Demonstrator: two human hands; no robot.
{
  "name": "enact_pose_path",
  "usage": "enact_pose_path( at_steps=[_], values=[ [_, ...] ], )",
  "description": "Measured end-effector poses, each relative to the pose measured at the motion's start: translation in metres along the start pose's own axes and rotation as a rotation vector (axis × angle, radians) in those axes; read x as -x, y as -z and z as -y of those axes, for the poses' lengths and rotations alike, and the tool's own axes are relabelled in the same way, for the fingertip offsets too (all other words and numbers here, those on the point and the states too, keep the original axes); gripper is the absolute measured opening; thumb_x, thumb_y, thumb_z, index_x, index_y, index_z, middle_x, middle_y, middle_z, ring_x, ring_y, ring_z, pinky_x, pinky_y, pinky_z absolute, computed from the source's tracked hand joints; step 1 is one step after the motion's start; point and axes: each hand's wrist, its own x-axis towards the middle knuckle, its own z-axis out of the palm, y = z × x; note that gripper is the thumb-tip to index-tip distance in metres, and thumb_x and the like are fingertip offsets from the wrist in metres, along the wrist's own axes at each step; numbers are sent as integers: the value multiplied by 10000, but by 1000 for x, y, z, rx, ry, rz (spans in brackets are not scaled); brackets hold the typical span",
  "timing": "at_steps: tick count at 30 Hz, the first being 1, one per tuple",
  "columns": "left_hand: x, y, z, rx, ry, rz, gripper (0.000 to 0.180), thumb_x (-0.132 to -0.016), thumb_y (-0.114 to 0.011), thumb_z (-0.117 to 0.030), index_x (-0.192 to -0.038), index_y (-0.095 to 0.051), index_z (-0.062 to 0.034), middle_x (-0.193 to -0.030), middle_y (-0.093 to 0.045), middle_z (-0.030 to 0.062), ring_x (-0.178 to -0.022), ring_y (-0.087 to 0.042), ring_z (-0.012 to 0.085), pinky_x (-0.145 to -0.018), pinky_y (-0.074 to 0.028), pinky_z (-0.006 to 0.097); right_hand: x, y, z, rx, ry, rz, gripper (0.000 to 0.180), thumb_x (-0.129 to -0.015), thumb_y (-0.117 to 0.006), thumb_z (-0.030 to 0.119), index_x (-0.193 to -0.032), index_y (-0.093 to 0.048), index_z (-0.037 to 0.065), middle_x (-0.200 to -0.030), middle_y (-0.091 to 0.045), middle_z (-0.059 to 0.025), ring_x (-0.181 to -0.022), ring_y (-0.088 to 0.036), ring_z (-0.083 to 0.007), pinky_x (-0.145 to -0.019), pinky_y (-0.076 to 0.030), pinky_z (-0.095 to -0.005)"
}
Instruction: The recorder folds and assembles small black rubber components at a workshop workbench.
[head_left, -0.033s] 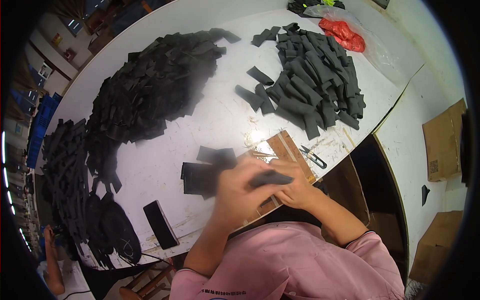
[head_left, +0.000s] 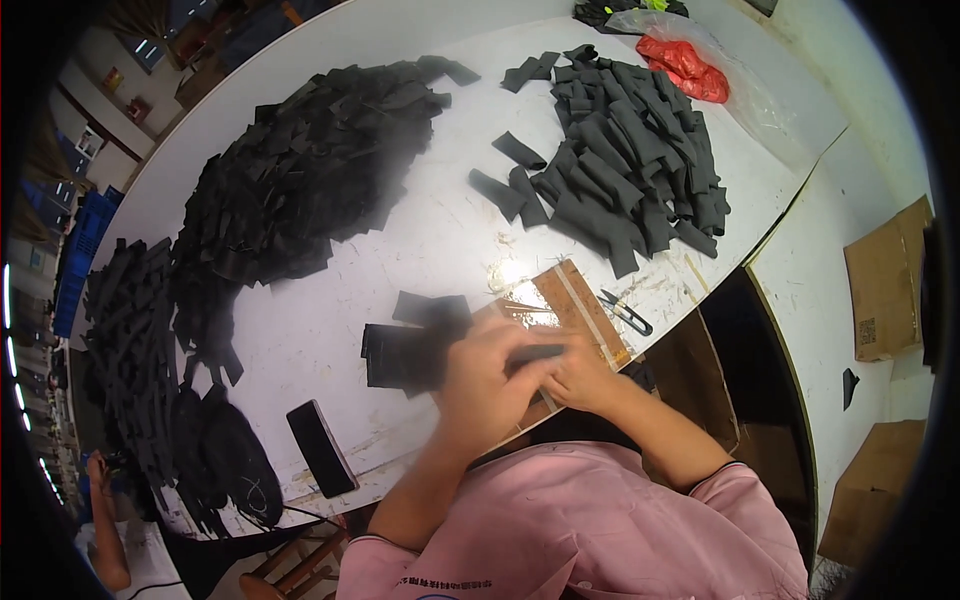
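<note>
My left hand (head_left: 485, 385) and my right hand (head_left: 585, 378) meet over a brown board at the table's near edge. A small black fabric piece (head_left: 537, 352) is pinched between them, its far part hidden by my fingers. Both hands are closed and a little blurred. Just left of my left hand lies a short stack of black fabric strips (head_left: 395, 356), with another strip (head_left: 430, 307) behind it. The brown board (head_left: 580, 305) carries a pale strip and a shiny patch. Right of it rest small black-handled thread snips (head_left: 628, 314).
A large heap of flat black pieces (head_left: 290, 170) spreads over the left of the white table. Rolled dark tubes (head_left: 630, 160) are piled at the back right, near a red plastic bag (head_left: 685, 70). A phone (head_left: 321, 450) lies front left; cardboard boxes (head_left: 885, 285) stand right.
The black fabric piece between my hands has turned and drawn in, so less of it shows toward the right. My right hand has shifted slightly; the heaps are unmoved.
</note>
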Motion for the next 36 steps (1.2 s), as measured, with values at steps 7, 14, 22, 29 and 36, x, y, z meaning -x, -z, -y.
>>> enact_pose_path(
  at_steps=[7,14,22,29,36],
  values=[
    [10,-6,5,423,6,-152,140,-735,-544,67,-869,-547,26,-831,-594,91,-744,-557,136,-695,-457,254,-4,3,7,-84,-211,136,176,-777,-520,191,-771,-546,17,-706,-540,-155,-684,-521,-345,-604,-418,-409],
    [21,8,10,1126,-96,-394,122,-817,-554,-124,-872,-544,-15,-860,-578,123,-855,-521,225,-816,-402,374,-28,28,33,170,-99,186,300,-786,-544,307,-687,-525,25,-620,-534,-131,-649,-536,-326,-549,-422,-402],
    [23,23,36,531,169,-583,117,-818,-497,-31,-877,-573,37,-852,-607,94,-781,-549,119,-728,-427,234,-47,47,25,-93,-80,279,373,-813,-520,352,-648,-557,20,-516,-530,-120,-499,-556,-284,-494,-436,-345],
    [31,21,116,-392,294,-441,272,-687,-638,-92,-933,-550,-15,-912,-558,133,-828,-535,244,-714,-443,323,-60,49,-8,-516,-636,-263,465,-885,-360,441,-768,-555,36,-533,-464,-1,-484,-425,-60,-454,-326,-189],
    [33,10,135,-835,89,-199,179,-676,-638,-99,-823,-566,-25,-996,-521,155,-894,-482,301,-748,-404,395,24,-21,33,-724,-834,163,336,-882,-444,296,-714,-553,26,-549,-491,-4,-519,-439,-65,-466,-351,-224]
  ],
)
